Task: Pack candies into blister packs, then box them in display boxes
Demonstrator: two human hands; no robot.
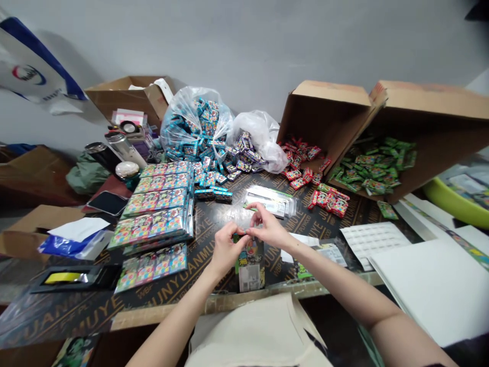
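My left hand and my right hand meet above the near middle of the table. Their fingers are pinched together at the top of a colourful printed packet, whose upper edge they hide. Its lower part shows a pale label panel. Just beyond the hands lies a clear plastic tray pack with white and dark parts. Left of my left hand, stacks of colourful printed sheets of small boxes sit in sleeves. Close to my right forearm are a clear packet and a white paper.
Behind stand a clear bag of blue small packs, purple packs, and cartons with red packs and green packs. A tape dispenser, phone and flasks are at left. White sheets lie right.
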